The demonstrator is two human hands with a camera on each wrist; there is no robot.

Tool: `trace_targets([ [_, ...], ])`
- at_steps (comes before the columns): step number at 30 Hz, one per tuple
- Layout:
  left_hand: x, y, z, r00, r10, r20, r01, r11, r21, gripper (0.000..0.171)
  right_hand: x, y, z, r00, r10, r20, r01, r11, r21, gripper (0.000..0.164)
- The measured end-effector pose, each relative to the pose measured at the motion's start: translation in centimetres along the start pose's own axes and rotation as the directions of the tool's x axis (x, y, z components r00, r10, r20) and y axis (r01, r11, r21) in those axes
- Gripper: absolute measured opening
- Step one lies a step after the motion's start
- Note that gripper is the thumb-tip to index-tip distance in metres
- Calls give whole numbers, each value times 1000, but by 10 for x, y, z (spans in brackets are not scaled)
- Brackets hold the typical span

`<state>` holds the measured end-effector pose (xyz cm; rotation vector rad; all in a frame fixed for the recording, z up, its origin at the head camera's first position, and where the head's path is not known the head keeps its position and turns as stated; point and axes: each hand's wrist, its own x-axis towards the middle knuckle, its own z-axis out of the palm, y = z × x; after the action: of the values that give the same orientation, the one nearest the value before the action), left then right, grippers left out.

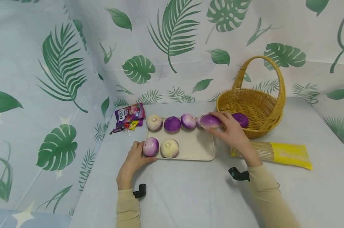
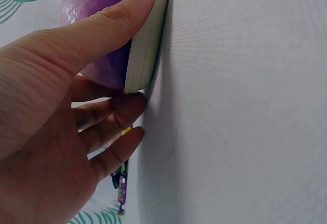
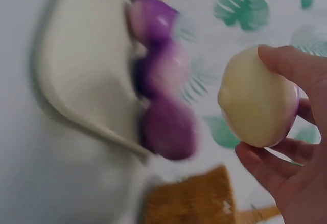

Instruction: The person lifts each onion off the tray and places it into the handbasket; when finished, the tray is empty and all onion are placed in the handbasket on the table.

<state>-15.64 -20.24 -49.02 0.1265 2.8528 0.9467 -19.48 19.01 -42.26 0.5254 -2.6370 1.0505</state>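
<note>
My right hand [image 1: 231, 131] grips a purple-and-white turnip [image 1: 210, 121] above the tray's back right corner. In the right wrist view this turnip's pale underside [image 3: 254, 98] faces the camera, held between thumb and fingertips. At the front left corner, my left hand [image 1: 134, 161] holds the cream tray [image 1: 193, 148], thumb along its front edge and fingers round its left side. A purple turnip [image 1: 150, 147] sits in that corner, close to the thumb. Beside it lies a pale turnip [image 1: 170, 148]. Several more turnips [image 1: 172, 124] form a row along the tray's back edge.
A tall-handled wicker basket [image 1: 254, 107] stands at the back right, with a purple turnip [image 1: 240, 120] in it. In front of the basket lies a yellow pack of noodles [image 1: 288, 154]. Sweets and a purple candy bag [image 1: 129, 114] lie left of the tray.
</note>
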Motion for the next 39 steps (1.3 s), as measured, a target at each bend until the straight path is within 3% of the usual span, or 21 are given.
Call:
trace_targets([
  [4, 0, -2, 0, 1000, 8, -4, -8, 1000, 0, 93, 5, 16, -20, 991, 104, -88, -105, 994, -7, 64],
  [8, -1, -2, 3, 1000, 9, 1, -9, 1000, -14, 93, 3, 31, -29, 964, 214, -157, -222, 974, -36, 67],
  [15, -6, -7, 6, 1000, -2, -9, 2, 1000, -17, 94, 2, 41, -29, 956, 247, -161, -260, 963, -66, 71],
  [22, -4, -7, 5, 1000, 9, -19, -10, 1000, -13, 93, 4, 45, -31, 949, 209, -235, -229, 972, -61, 67],
  [29, -2, -3, 1, 1000, 5, -16, -6, 1000, -9, 93, 4, 33, -32, 955, 183, -232, -198, 979, -44, 56],
  [35, 1, -3, 2, 1000, 15, -24, -15, 1000, 16, 93, 9, 10, -7, 986, 30, -162, -28, 1000, 11, 49],
  [39, 1, -3, 2, 1000, 11, -22, -10, 1000, 17, 92, 13, -12, 21, 990, -103, -93, 107, 994, 31, 48],
])
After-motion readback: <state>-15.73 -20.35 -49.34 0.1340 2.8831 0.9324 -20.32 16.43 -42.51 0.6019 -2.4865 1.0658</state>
